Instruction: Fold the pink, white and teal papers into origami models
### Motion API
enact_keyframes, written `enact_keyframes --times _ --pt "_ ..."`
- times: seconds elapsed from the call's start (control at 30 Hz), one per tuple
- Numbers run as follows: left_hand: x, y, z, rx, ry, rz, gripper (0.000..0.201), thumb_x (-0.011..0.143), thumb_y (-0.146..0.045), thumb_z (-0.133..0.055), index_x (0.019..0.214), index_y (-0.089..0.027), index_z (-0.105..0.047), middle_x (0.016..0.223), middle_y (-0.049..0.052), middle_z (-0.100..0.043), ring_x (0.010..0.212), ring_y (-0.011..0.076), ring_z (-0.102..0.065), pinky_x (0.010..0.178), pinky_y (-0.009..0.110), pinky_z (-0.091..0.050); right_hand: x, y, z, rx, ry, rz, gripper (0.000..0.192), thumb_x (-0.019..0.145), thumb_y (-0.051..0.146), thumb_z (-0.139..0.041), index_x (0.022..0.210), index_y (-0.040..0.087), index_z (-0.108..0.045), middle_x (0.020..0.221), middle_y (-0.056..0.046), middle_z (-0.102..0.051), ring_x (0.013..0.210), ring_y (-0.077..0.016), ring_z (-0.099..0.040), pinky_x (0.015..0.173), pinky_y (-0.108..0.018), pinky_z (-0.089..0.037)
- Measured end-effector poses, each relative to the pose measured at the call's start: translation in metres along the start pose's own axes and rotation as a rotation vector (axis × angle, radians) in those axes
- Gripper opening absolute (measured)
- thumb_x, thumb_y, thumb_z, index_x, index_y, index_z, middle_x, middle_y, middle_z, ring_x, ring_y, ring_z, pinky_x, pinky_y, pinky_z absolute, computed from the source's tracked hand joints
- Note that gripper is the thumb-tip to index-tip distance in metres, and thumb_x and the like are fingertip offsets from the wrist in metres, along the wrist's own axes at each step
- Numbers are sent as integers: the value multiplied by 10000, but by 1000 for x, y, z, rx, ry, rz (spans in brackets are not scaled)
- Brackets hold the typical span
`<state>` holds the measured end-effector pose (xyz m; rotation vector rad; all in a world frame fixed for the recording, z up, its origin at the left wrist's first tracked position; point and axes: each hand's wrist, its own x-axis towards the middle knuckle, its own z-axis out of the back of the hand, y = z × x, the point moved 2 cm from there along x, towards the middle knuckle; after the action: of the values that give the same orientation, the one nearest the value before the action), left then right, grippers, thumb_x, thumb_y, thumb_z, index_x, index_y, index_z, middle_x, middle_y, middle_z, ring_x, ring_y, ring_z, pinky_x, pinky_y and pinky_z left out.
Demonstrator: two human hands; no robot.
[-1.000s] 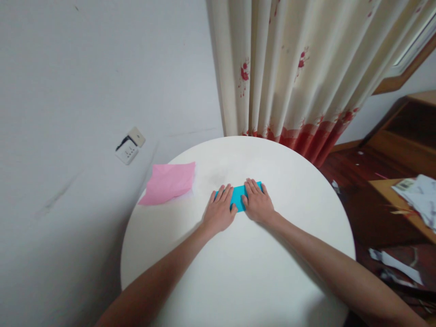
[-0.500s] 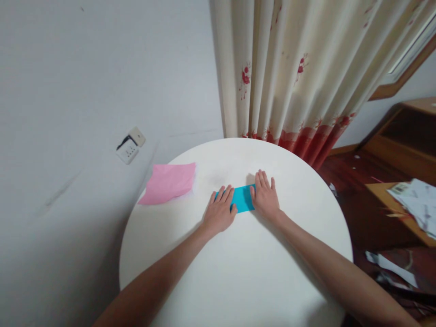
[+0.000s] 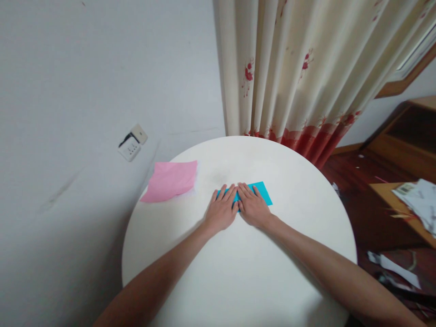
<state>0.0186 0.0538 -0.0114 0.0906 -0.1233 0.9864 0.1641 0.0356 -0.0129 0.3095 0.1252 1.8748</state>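
Here, both hands lie flat with fingers spread on a folded blue paper (image 3: pixel 261 190) near the middle of a round white bench (image 3: pixel 238 272), the left hand (image 3: pixel 220 212) touching the right hand (image 3: pixel 251 208). A pink sheet (image 3: pixel 170 180) lies apart at the bench's left edge.
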Motion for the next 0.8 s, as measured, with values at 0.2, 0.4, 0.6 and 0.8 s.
enact_keyframes --times 0.2,0.4,0.6,0.8 --pt "0 0 3 -32 28 13 572 1009 -397 -292 1557 -235 -301 1627 -8 -269 1508 265 -210 1207 525 -217 0 1 3 4 10 -13 576 1002 272 -307 1544 76 -307 1619 -117 -258 1514 -235 -190 1218 -467 -153" --pt "-4 6 4 -27 80 90 639 1009 -509 -288 1566 -196 -271 1634 49 -242 1512 292 -195 1191 561 -230 0 -2 0 4 -12 -22 573 1011 294 -304 1545 86 -305 1618 -115 -266 1512 -241 -194 1216 -473 -145" --pt "-10 17 7 12 124 124 716 1009 -571 -232 1555 -108 -264 1633 132 -210 1514 291 -194 1182 562 -239 0 -4 -3 9 -38 -34 564 1016 311 -312 1539 102 -327 1617 -110 -279 1507 -250 -210 1213 -476 -150" --pt "-17 26 9 64 134 203 745 1010 -573 -208 1538 -53 -288 1616 192 -222 1508 316 -205 1174 552 -259 0 -5 -3 11 -52 -35 563 1015 319 -318 1534 102 -339 1617 -109 -279 1507 -253 -210 1215 -475 -153"
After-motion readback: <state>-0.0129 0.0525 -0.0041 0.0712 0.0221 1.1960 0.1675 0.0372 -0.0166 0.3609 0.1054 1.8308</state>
